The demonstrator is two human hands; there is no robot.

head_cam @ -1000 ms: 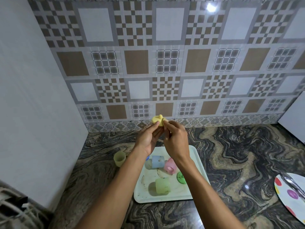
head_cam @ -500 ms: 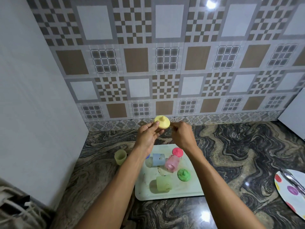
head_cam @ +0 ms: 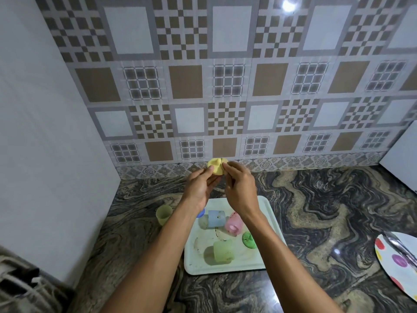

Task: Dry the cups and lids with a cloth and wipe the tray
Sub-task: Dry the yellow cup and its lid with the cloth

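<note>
While a green cup [head_cam: 222, 251] lay on its side at the near end of the white tray [head_cam: 225, 269], with a green lid [head_cam: 248, 239], a pink cup [head_cam: 233, 223] and a blue cup [head_cam: 216, 219] beyond it, the left hand [head_cam: 199, 188] and right hand [head_cam: 240, 188], close together, pinched a yellow lid [head_cam: 215, 167] above the tray's far edge. No cloth could be made out. Drying that lid appeared to be the step in hand; next it would likely need setting down near the pale cup [head_cam: 164, 213] on the counter.
</note>
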